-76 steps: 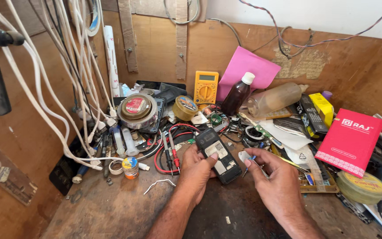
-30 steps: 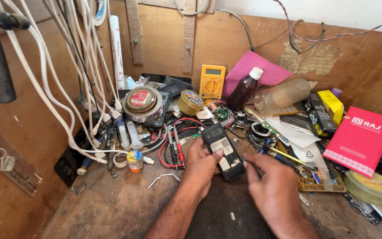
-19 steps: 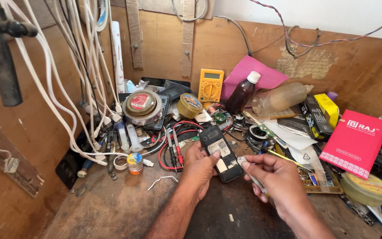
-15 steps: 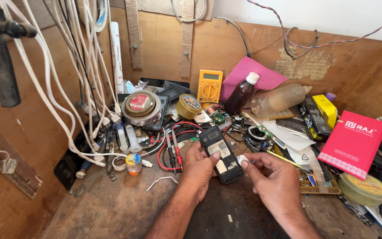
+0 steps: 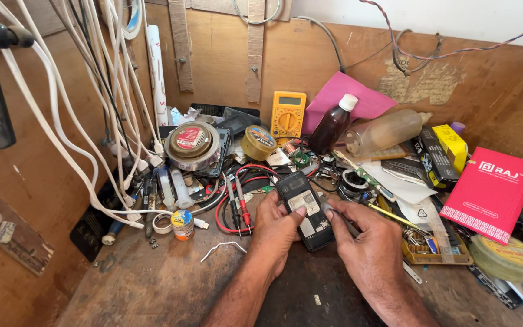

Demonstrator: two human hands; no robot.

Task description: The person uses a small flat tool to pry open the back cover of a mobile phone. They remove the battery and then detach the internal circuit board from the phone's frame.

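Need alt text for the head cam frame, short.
Two bare hands work on a small black mobile phone with its back open on a cluttered wooden workbench: the left hand grips it, the right hand touches its right edge. Behind lie a yellow multimeter, a brown bottle and red and black test leads.

Both forearms reach up from the lower edge of the view and converge toward the middle. The left hand (image 5: pixel 279 227) lies palm down, knuckles raised, fingers curled and thumb stretched forward to the right. The right hand (image 5: pixel 367 242) sits just beside it, back facing up, its fingers bent and pinched together toward the left hand's thumb. The wrists are bare.
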